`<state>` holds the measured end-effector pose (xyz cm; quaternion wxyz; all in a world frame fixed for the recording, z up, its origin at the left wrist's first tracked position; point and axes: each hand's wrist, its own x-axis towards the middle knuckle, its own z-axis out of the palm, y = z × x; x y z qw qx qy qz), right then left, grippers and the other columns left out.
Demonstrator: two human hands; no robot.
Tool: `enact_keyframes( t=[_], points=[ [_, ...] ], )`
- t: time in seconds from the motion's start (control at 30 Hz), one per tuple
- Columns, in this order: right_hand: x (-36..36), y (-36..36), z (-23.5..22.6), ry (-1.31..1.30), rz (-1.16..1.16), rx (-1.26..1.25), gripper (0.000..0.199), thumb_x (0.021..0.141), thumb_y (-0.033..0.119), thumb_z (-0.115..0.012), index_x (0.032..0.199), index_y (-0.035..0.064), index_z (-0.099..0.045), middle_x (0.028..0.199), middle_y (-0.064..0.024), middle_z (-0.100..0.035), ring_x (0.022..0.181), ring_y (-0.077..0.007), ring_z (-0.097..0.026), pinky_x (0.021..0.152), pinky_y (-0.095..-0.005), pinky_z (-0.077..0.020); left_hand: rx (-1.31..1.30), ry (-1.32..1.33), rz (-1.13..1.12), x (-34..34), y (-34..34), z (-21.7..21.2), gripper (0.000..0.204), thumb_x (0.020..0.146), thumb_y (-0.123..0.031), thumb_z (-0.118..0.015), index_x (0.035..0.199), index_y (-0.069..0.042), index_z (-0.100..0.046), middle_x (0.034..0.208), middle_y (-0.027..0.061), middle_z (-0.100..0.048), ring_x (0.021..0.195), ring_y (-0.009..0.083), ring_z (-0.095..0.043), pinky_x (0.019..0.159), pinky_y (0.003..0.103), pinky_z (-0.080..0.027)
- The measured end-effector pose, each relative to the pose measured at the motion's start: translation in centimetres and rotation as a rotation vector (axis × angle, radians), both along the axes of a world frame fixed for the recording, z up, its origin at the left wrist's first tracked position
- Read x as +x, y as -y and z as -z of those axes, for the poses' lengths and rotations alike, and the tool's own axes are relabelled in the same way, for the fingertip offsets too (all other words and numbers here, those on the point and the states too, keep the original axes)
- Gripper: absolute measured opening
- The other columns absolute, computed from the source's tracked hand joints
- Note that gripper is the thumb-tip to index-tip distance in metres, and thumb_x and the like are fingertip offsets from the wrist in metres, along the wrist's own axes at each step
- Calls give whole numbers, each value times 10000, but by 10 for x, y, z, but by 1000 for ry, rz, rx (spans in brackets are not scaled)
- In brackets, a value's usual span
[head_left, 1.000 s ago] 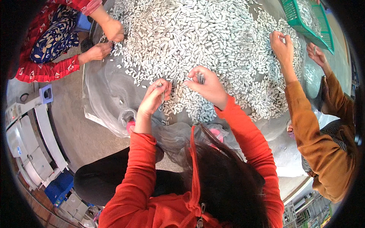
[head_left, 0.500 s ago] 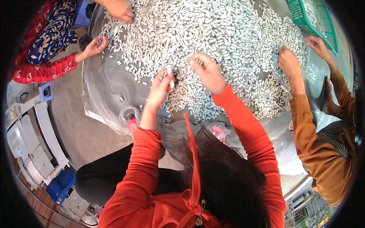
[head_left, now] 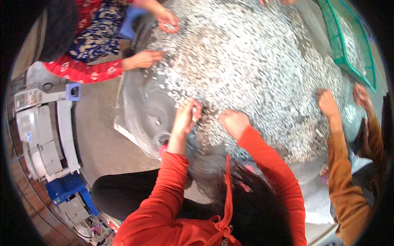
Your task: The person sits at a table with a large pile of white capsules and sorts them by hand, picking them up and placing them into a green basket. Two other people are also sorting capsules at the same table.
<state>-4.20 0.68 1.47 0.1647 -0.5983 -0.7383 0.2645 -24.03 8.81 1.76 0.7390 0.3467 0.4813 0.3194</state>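
Observation:
A broad heap of small whitish-grey rod-like pieces (head_left: pixel 246 69) covers the work surface in front of me. At its near edge my left hand (head_left: pixel 186 117), palm turned inward, has its fingers curled around a few of these small white pieces, partly blurred. Just to its right, my right hand (head_left: pixel 235 123) is down at the heap with the back of the hand up and the fingers bent together. What its fingertips hold, if anything, is hidden. A narrow gap with scattered darker pieces lies between the two hands.
Clear plastic sheeting (head_left: pixel 141 110) lies along the near left edge. A green basket (head_left: pixel 334 45) with pieces in it stands far right. A co-worker's red-patterned sleeve (head_left: pixel 96 74) reaches in from the left, another's brown sleeve (head_left: pixel 338 156) from the right. Grey machine (head_left: pixel 41 131) at left.
The view has shifted, so the scene sits further right and lower. My right hand has come down onto the heap, its fingers now bent. The left co-worker's hand has reached out over the pieces.

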Motion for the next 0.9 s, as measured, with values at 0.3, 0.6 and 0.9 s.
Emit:
enact_keyframes(
  t=[0.3, 0.6, 0.9],
  points=[
    [-8, 8, -11, 277, 16, 6, 90, 748, 121, -546, 723, 87, -625, 721, -83, -616, 655, -234, -643, 543, -353, -515, -125, -16, -148, 8, -2, -14, 188, 975, -244, -439, 983, -79, -528, 621, -46, -309, 530, 63, -269, 470, 214, -255],
    [-7, 8, -14, 236, 49, -4, 55, 751, 99, -531, 747, 99, -586, 717, -79, -599, 657, -238, -639, 541, -351, -510, 455, -893, 230, 5, -10, -4, 220, 880, -212, -541, 940, -1, -546, 700, 166, -568, 650, 334, -540, 570, 399, -411],
    [51, 32, -33, -1602, 621, -322, 110, 860, 158, -582, 873, 63, -528, 638, -26, -459, 578, -133, -461, 524, -289, -376, 605, -1102, 552, 97, 36, 10, 381, 827, -98, -505, 1103, 51, -288, 674, 301, -573, 672, 471, -571, 619, 534, -448]
  ],
)
